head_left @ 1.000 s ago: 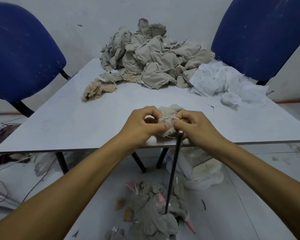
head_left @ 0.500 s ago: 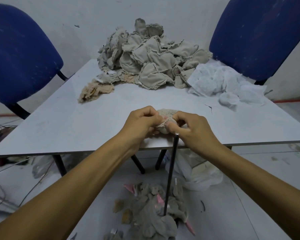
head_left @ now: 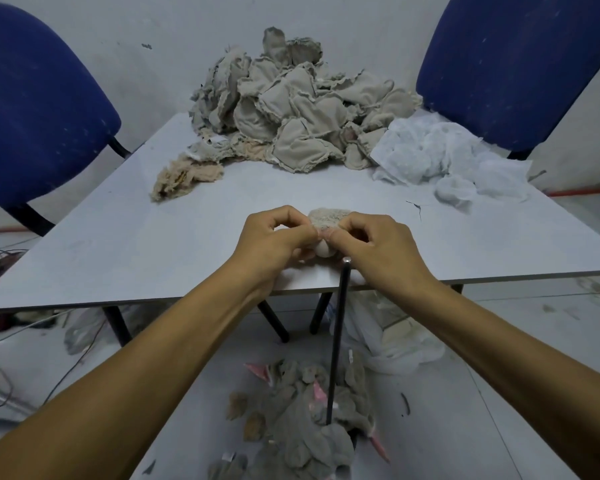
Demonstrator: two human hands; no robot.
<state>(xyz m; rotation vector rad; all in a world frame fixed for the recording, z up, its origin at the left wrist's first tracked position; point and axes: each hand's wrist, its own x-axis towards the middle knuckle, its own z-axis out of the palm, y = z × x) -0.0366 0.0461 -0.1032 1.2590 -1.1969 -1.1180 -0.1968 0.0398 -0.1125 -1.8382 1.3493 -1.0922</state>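
A small beige fabric piece (head_left: pixel 326 220) sits between my hands above the near edge of the white table (head_left: pixel 153 244). My left hand (head_left: pixel 274 237) pinches its left side with thumb and forefinger. My right hand (head_left: pixel 378 244) pinches its right side the same way, thumbs nearly touching. Just below the fabric stands a thin black metal rod (head_left: pixel 338 341), upright, with its top close to my right thumb. Most of the fabric is hidden by my fingers.
A large heap of grey-beige fabric pieces (head_left: pixel 298 112) lies at the table's far side, white gauzy cloth (head_left: pixel 440 157) to its right, a tan scrap (head_left: pixel 184 176) to its left. Two blue chairs (head_left: pixel 39 109) flank the table. Fabric pieces (head_left: pixel 309 427) and a plastic bag (head_left: pixel 395 337) lie on the floor.
Both hands have closed in on the fabric piece and drawn their thumbs together; the piece now looks more bunched and rolled, with a smooth rounded part showing beneath the thumbs.
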